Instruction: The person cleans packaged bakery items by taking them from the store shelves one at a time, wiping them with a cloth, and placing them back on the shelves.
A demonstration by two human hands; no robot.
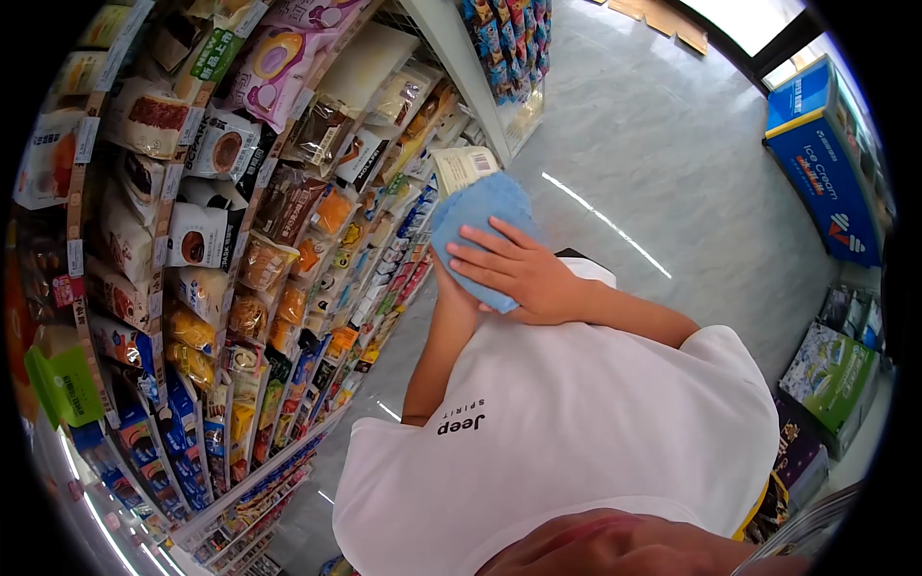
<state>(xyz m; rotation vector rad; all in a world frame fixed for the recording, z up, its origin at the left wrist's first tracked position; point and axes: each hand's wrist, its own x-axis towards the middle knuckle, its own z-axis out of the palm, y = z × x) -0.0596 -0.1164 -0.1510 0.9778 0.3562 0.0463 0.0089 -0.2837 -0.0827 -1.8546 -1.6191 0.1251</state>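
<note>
Person in white Jeep Spirit T-shirt (pixel 586 413) is standing in a shop aisle, holding a fuzzy light-blue cloth (pixel 488 213) between both hands in front of the chest, near the end of the snack shelves. Right hand (pixel 519 274) is lying over the cloth, fingers extended and a bit spread, palm down on it; not curling into a fist. Left hand (pixel 456 288) is supporting the cloth from beneath and the side; its fingers are hiding behind it, so can't tell whether they are closing or staying flat. A beige barcode-labelled packet (pixel 465 167) is showing just past the cloth's far end, overlapping it in view; can't tell whether it is touching. Snack shelves (pixel 216 509) are running along the left, holding packaged breads (pixel 264 261) and a purple-and-white bag (pixel 272 72). Snack packets (pixel 506 43) are hanging beyond the shelf end. Across the grey floor (pixel 634 144), a blue ice cream box (pixel 816 178) is standing at right, with a green-printed carton (pixel 834 370) sitting nearer the person.
</note>
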